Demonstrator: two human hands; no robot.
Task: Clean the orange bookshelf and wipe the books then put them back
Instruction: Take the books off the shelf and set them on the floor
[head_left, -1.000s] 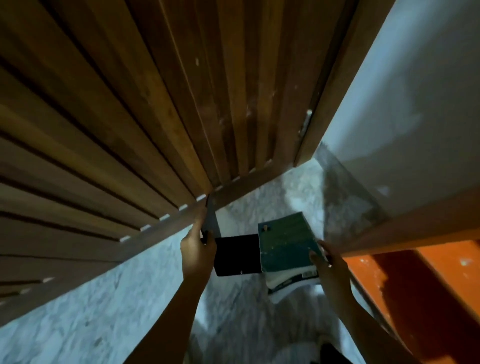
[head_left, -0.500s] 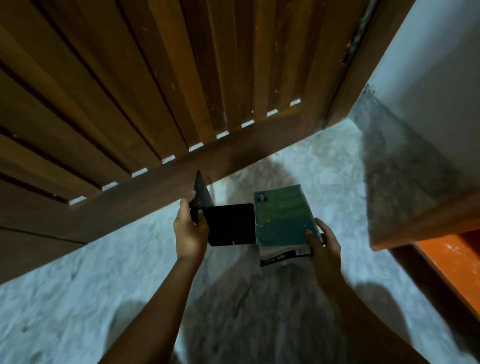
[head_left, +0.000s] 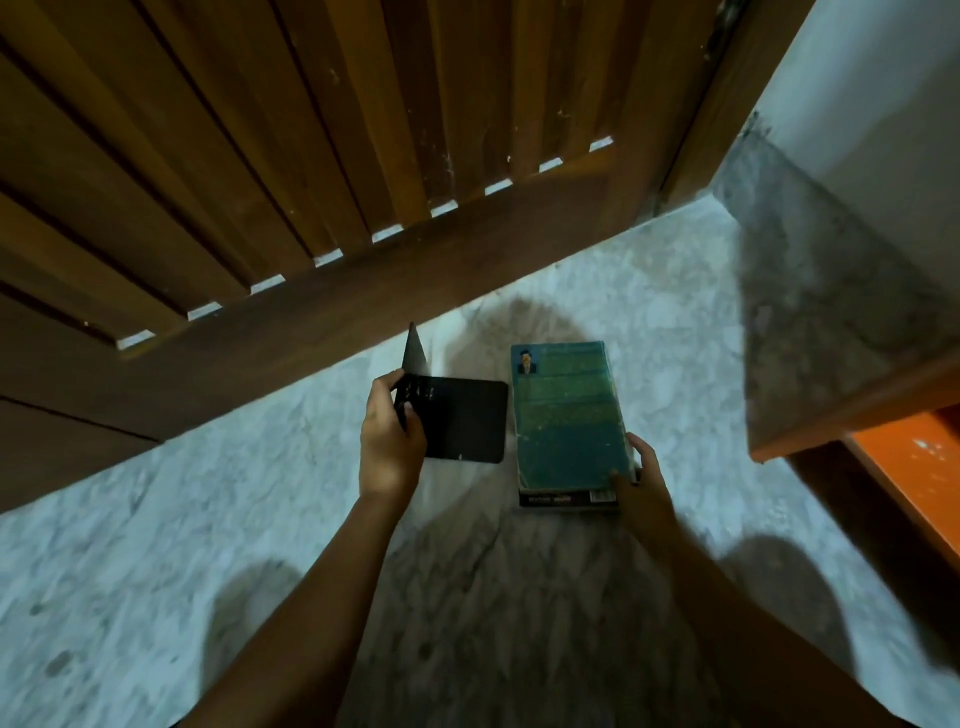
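The green book lies flat over the pale marble floor, its long side pointing away from the person, and the right hand grasps it at the near right corner: the thumb presses on the cover and the other fingers wrap around the right edge. Whether the book rests fully on the floor or is lifted a little, I cannot tell. Just beside it on the left, apart by a narrow gap, is a black bookend, bent so that one plate stands up and the other lies flat. The left hand is closed on it at the bend, with the thumb on the flat plate. Behind both things a brown slatted wooden door fills the upper part of the view, its bottom rail near the bookend's upright plate. At the right a grey wall meets the floor, and the orange bookshelf shows at the right edge, well apart from the book. The floor near the person and to the left is open, with only shadows on it.
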